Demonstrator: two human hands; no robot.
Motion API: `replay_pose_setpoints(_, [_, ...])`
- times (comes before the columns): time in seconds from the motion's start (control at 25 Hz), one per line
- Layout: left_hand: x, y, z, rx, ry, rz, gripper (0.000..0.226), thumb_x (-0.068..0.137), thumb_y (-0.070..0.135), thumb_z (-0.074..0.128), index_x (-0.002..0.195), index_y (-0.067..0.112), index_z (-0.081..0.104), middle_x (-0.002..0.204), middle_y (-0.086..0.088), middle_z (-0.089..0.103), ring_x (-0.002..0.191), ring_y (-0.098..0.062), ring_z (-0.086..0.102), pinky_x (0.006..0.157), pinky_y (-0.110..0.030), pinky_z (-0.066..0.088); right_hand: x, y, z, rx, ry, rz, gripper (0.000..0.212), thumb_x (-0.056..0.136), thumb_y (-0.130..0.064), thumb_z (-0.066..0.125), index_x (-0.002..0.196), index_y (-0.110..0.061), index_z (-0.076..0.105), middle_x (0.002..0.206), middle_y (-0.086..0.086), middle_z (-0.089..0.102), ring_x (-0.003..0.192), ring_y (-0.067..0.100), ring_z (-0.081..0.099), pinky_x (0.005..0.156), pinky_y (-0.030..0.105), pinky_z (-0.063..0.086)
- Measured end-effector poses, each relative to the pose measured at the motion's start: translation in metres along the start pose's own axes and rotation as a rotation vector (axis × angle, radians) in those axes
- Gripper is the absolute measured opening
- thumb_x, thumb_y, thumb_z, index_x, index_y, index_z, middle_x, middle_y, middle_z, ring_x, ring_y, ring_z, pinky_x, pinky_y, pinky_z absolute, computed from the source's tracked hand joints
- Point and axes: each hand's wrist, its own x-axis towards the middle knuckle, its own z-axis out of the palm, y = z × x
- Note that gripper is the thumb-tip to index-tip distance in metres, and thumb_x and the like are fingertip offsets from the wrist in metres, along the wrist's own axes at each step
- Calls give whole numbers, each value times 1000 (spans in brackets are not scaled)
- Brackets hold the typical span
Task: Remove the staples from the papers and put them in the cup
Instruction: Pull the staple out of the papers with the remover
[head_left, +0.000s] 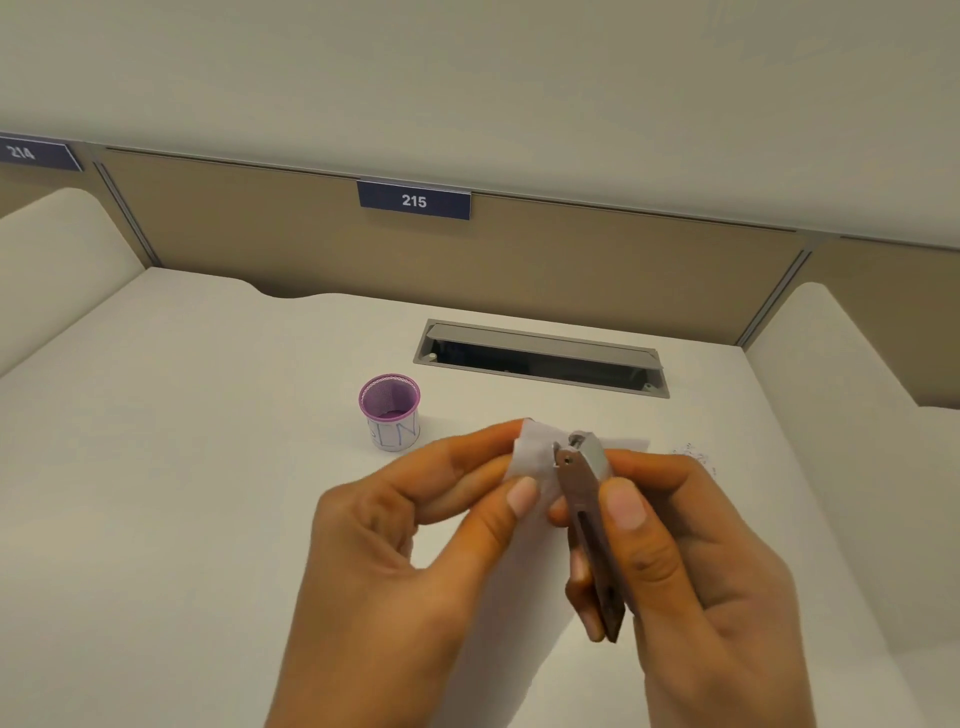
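The paper (532, 452) is a small, thin white piece, held up above the desk (208, 467), in front of the person. The left hand (415, 519) has it in a tight grip, pinched between the thumb and the curled fingers. The right hand (691, 545) has its grip closed round a long, flat metal tool (587, 509), with the thumb pressed on its side. The tip of the tool sits right on the edge of the paper, so the person is probably pulling out a staple now. The staple itself is too small to see.

The cup (389, 410) stands on the desk, to the left of the paper and a bit behind it. It is round, made of purple mesh, with a white paper band and blue writing low on its side. Whether any staples are inside cannot be told. Some little specks (693, 457) lie on the desk near the right hand; they may be loose staples. If so, they are not yet in the cup.

The desk is smooth and pale.
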Motion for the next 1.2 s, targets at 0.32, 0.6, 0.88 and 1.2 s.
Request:
replay_pose_setpoints(0.32, [4, 12, -2, 39, 5, 44, 53, 57, 47, 65, 109, 56, 62, 79, 33, 71, 93, 14, 64, 102, -38, 45, -2, 2, 2, -92, -20, -35, 44, 65, -82, 48, 90, -49, 63, 75, -21, 71, 64, 0, 67, 47, 9, 50])
replay_pose_setpoints(0.6, [3, 3, -1, 97, 15, 129, 47, 61, 41, 66, 96, 70, 53, 82, 44, 65, 90, 20, 61, 71, 9, 38, -2, 5, 2, -150, 0, -11, 44, 64, -83, 44, 92, -52, 60, 75, -25, 70, 69, -1, 67, 50, 7, 49])
replay_pose_setpoints(0.88, [-2, -13, 2, 222, 102, 300, 44, 73, 35, 70, 114, 48, 61, 100, 32, 69, 97, -3, 68, 83, -3, 45, -3, 4, 2, -141, -14, 5, 28, 70, -64, 49, 89, -48, 61, 73, -21, 71, 61, 3, 66, 45, 8, 48])
replay_pose_setpoints(1.2, [-4, -12, 5, 236, 148, 333, 48, 76, 42, 68, 122, 42, 54, 105, 29, 66, 96, -4, 66, 80, -1, 45, -5, 5, 12, -89, 28, 41, 38, 67, -74, 47, 91, -48, 60, 73, -23, 70, 61, 5, 66, 42, 10, 47])
